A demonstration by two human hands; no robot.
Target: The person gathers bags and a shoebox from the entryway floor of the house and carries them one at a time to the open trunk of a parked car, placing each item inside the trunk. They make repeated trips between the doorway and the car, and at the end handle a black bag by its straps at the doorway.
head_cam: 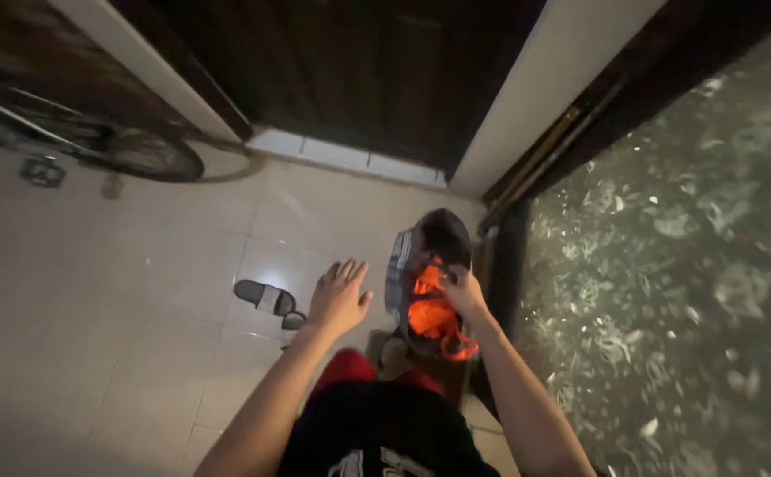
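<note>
Black shirt (377, 442) below; right hand (463, 291) pinches an orange-lined bag (428, 283) — best steadied by the spread, empty left hand (339, 299) beside it.

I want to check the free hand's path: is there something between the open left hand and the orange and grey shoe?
Nothing visible: the left hand hovers open beside the shoe, which the right hand holds, with only bare floor tiles seen in the gap.

Dim, warm indoor light, source unseen. Pale tile floor (120, 291) carries a soft sheen, brightest near the doorway. Doorway interior (359, 71) nearly black, no detail. Wide-angle bend at edges: door frame slants, bicycle (76, 137) stretches. Overall soft, noisy, slight motion blur. Speckled surface (686, 265) at right smeared, with pale glints.
</note>
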